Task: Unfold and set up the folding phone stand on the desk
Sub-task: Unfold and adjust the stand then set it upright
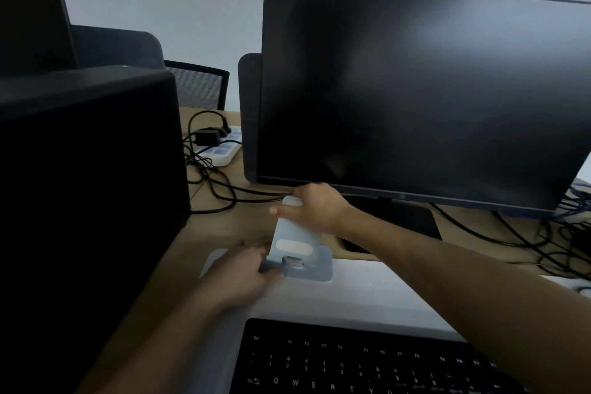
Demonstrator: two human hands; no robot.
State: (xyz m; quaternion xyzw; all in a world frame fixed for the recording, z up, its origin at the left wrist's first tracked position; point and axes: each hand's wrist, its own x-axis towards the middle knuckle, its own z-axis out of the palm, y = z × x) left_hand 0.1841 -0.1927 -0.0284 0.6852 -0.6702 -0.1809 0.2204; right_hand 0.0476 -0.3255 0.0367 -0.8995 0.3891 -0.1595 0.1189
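- The right hand [315, 206], at frame centre, is clamped on the top of the phone stand's [299, 245] raised plate, hiding its upper edge.
- The left hand [244, 275], blurred, presses on the stand's base, covering its left end.
- The stand sits on a pale mat [351, 297] on the desk [256, 217], below the dark monitor [415, 89].
- The keyboard [367, 361] is cut off at the bottom.

Both bare forearms reach forward. The left hand [243, 275] lies low and palm-down, its fingers [256, 245] spread forward and its thumb curled inward to the right. The right arm crosses in from the lower right, wrist raised; the right hand [315, 206] is closed in a pinch, thumb pointing left.
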